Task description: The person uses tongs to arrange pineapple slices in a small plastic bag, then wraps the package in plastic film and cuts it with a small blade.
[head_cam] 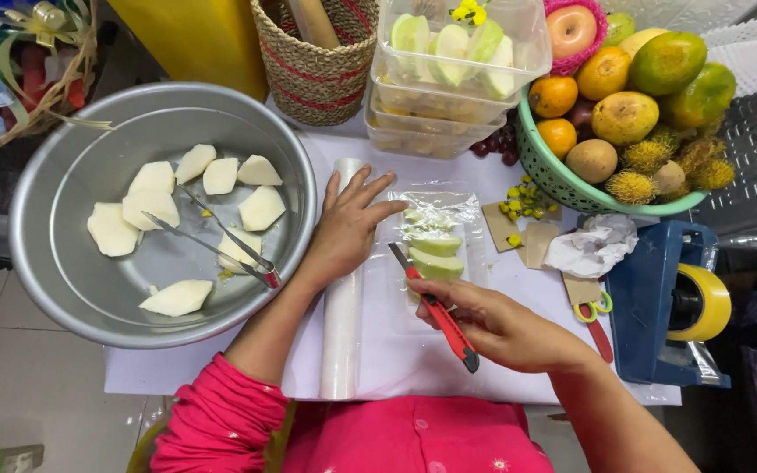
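Fingers of left hand (350,229) spread flat on clear cling-film roll (343,298); right hand (499,328) grips red utility knife (435,308), blade at wrapped tray of green fruit slices (434,248). Keep film taut w/ left, cut away from fingers.

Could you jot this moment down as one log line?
left hand: flat on cling film roll | right hand: holds red utility knife | wrapped fruit tray

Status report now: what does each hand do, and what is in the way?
Left hand flat on wrap roll. Right hand holds red cutter, blade at wrapped fruit tray. Nothing between them; scissors lie right.
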